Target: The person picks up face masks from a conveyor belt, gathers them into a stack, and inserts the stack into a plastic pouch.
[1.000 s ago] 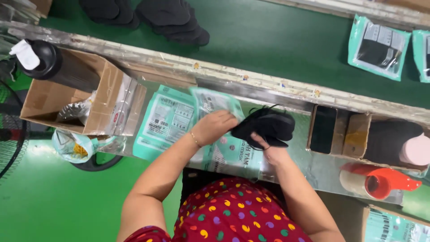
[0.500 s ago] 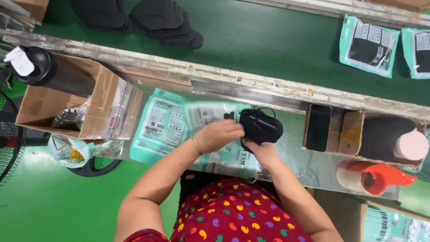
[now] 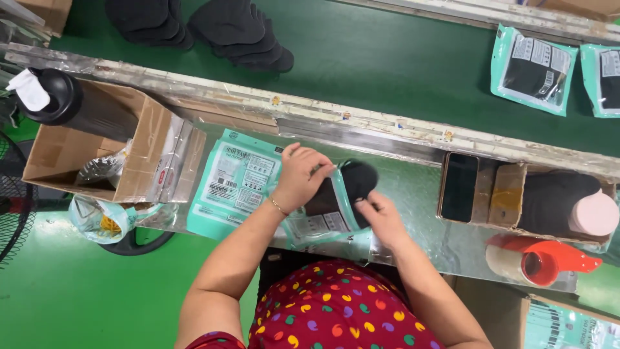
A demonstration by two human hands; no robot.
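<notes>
My left hand (image 3: 298, 176) grips the top edge of a teal plastic pouch (image 3: 321, 223) that lies on the foil-covered bench. A black fabric piece (image 3: 354, 183) sits half inside the pouch mouth, its rounded end sticking out. My right hand (image 3: 380, 218) holds the pouch's right side with fingers against the black piece. A stack of empty teal pouches (image 3: 234, 183) lies just left of my left hand.
A green conveyor belt (image 3: 387, 71) runs behind the bench with black fabric piles (image 3: 242, 35) and filled teal pouches (image 3: 531, 70). An open cardboard box (image 3: 139, 158) stands left, a black phone (image 3: 459, 187) and a red tape dispenser (image 3: 539, 262) right.
The black piece was bunched in both hands above the bench; now it is partly inside a teal pouch, and both hands have shifted onto the pouch.
</notes>
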